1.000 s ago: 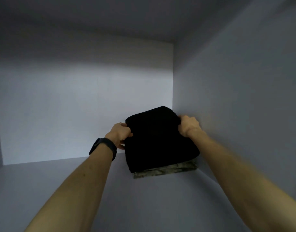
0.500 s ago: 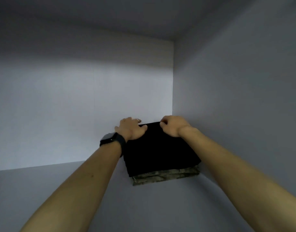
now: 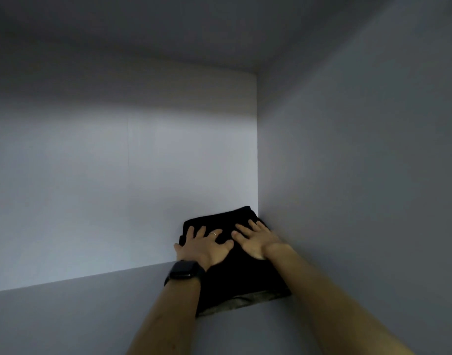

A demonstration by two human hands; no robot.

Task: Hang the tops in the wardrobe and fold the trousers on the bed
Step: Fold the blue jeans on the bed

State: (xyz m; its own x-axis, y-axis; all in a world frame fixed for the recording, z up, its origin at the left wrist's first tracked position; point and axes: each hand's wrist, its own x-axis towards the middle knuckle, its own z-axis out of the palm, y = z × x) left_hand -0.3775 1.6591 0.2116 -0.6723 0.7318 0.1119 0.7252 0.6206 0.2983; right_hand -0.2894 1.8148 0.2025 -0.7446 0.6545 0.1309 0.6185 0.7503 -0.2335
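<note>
Interior of a pale grey wardrobe compartment (image 3: 117,188), dimly lit; shelf floor (image 3: 79,316) bare at left. In the right rear corner, against the side wall (image 3: 360,201), a folded black fabric garment (image 3: 235,278) was noted lying flat on a folded camouflage-patterned garment (image 3: 245,302), of which only the front edge was seen.

Change over the last second: the black garment, earlier held tilted by its far edge, was laid down and its far edge released. No grip was kept on it. The left hand (image 3: 204,248), with a black wristwatch (image 3: 184,270) and a thin ring (image 3: 214,234), and the right hand (image 3: 258,239) were spread flat on top, fingers straight, pressing down.

Judgement: the placing of this piece is taken as done, with only smoothing left. The stack is judged to be folded trousers, although garment type could not be confirmed. No hanging tops were in view, so the overall progress could not be assessed.
</note>
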